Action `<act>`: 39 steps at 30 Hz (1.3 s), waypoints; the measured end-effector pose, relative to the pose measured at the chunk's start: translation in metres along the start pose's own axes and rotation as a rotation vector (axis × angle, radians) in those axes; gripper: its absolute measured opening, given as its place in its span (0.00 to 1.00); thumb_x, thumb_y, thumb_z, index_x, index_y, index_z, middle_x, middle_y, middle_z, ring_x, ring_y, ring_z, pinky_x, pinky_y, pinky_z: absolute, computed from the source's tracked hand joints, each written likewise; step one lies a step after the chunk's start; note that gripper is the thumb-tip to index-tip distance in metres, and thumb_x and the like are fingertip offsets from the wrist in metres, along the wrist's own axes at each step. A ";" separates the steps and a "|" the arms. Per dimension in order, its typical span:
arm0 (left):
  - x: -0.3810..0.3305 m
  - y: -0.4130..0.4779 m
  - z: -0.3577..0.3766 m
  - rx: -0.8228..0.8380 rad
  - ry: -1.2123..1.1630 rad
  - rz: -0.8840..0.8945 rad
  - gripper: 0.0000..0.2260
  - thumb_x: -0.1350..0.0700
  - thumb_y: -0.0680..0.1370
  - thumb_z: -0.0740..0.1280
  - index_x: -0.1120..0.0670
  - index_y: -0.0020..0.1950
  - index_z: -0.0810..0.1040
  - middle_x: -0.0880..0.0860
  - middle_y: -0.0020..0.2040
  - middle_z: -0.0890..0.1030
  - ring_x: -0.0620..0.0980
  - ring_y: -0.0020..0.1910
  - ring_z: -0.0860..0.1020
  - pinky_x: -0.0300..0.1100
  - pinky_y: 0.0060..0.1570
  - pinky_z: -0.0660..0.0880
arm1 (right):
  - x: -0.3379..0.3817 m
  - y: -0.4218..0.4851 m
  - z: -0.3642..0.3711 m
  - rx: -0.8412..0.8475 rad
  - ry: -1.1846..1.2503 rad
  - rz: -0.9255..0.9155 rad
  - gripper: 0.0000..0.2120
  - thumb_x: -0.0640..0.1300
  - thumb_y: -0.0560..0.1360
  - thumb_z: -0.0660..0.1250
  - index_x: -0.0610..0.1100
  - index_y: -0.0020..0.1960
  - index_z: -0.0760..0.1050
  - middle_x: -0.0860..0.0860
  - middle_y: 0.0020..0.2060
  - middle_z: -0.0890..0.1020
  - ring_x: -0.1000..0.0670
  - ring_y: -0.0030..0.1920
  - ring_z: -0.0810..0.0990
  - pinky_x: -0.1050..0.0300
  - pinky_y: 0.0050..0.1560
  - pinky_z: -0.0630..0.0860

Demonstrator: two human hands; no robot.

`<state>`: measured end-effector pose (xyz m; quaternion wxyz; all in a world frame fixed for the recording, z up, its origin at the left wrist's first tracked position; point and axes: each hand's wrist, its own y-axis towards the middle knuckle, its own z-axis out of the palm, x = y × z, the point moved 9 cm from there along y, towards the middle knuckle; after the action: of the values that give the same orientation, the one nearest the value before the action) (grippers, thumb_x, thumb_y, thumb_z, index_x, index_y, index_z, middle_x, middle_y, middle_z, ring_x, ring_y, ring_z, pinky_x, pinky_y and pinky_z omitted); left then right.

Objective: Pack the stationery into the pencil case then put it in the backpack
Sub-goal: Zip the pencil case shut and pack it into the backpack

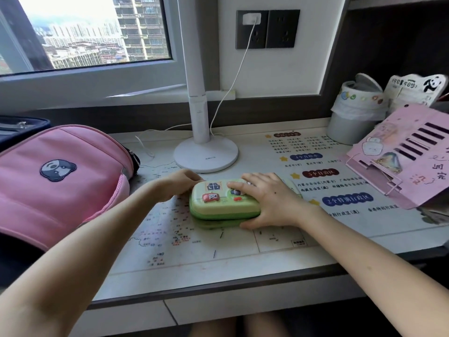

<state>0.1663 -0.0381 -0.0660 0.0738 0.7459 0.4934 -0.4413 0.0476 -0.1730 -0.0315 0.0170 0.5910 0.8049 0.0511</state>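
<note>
A green hard-shell pencil case (218,205) with raised picture stickers lies on the desk mat, its lid down on the base. My right hand (269,198) lies over its right half, fingers spread on the lid and thumb curled round the near right corner. My left hand (181,182) is at the case's far left edge with fingers curled against it; what they pinch is hidden. The pink backpack (63,176) with a panda patch lies on the desk's left side. No loose stationery shows.
A white desk lamp (206,154) stands just behind the case, its cable running to the wall socket (252,27). At the right are a grey bin (352,120) and a pink tilted book stand (403,156). A printed map mat (218,251) covers the desk.
</note>
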 end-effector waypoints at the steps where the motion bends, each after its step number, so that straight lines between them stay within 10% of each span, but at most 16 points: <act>1: -0.002 0.003 -0.003 -0.045 0.082 0.054 0.08 0.57 0.78 0.62 0.52 0.47 0.81 0.58 0.49 0.82 0.56 0.45 0.76 0.46 0.43 0.72 | -0.003 0.003 0.001 -0.001 0.005 0.017 0.43 0.68 0.64 0.67 0.59 0.74 0.54 0.49 0.70 0.64 0.48 0.70 0.62 0.51 0.68 0.56; 6: -0.023 -0.016 -0.034 -0.556 0.924 0.339 0.10 0.62 0.75 0.58 0.52 0.45 0.78 0.50 0.46 0.83 0.55 0.49 0.74 0.48 0.49 0.59 | -0.019 0.027 0.004 -0.039 0.003 0.136 0.42 0.69 0.63 0.66 0.61 0.73 0.54 0.48 0.69 0.66 0.47 0.69 0.63 0.48 0.66 0.59; 15: -0.024 -0.090 0.033 -0.582 0.832 0.117 0.08 0.59 0.76 0.59 0.53 0.37 0.71 0.54 0.40 0.82 0.55 0.40 0.75 0.44 0.40 0.58 | -0.010 0.039 0.004 -0.154 -0.015 0.166 0.41 0.66 0.62 0.69 0.60 0.72 0.58 0.47 0.69 0.66 0.45 0.67 0.65 0.47 0.65 0.59; 22: -0.020 -0.081 0.023 -0.378 0.149 0.027 0.17 0.53 0.79 0.57 0.60 0.39 0.79 0.61 0.39 0.83 0.57 0.35 0.77 0.45 0.36 0.71 | 0.007 0.002 -0.022 -0.349 0.265 0.086 0.29 0.53 0.66 0.68 0.56 0.67 0.68 0.49 0.65 0.72 0.48 0.66 0.67 0.48 0.69 0.60; 25: -0.047 -0.103 -0.019 -0.684 0.204 0.241 0.16 0.51 0.79 0.58 0.58 0.42 0.81 0.55 0.40 0.82 0.53 0.36 0.76 0.45 0.36 0.69 | 0.025 -0.029 -0.037 -0.746 0.105 0.234 0.11 0.52 0.67 0.69 0.44 0.39 0.79 0.50 0.36 0.80 0.49 0.38 0.77 0.60 0.40 0.69; 28: -0.063 -0.086 -0.029 -0.736 0.243 0.332 0.17 0.45 0.78 0.57 0.53 0.53 0.81 0.54 0.53 0.80 0.53 0.50 0.77 0.47 0.49 0.73 | 0.039 -0.018 -0.005 -0.565 0.094 0.454 0.21 0.62 0.64 0.71 0.45 0.25 0.74 0.51 0.21 0.78 0.49 0.22 0.76 0.64 0.25 0.63; 32: -0.059 -0.035 0.008 -0.432 0.367 0.308 0.21 0.41 0.80 0.50 0.48 0.63 0.75 0.53 0.63 0.76 0.54 0.61 0.73 0.49 0.59 0.71 | 0.048 -0.004 0.012 -0.437 0.143 0.543 0.13 0.49 0.70 0.71 0.43 0.32 0.77 0.46 0.30 0.83 0.42 0.32 0.82 0.59 0.30 0.63; 39: -0.050 -0.026 0.018 -0.625 0.664 0.380 0.25 0.40 0.77 0.41 0.40 0.66 0.69 0.48 0.56 0.77 0.51 0.58 0.72 0.46 0.49 0.69 | 0.045 -0.012 0.009 -0.478 0.149 0.263 0.11 0.43 0.68 0.68 0.43 0.29 0.70 0.46 0.22 0.78 0.42 0.22 0.77 0.62 0.23 0.60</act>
<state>0.1282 -0.0686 -0.0314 0.2119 0.8653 0.4541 0.0109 0.0235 -0.1335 -0.0399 0.0899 0.6642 0.6855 0.2843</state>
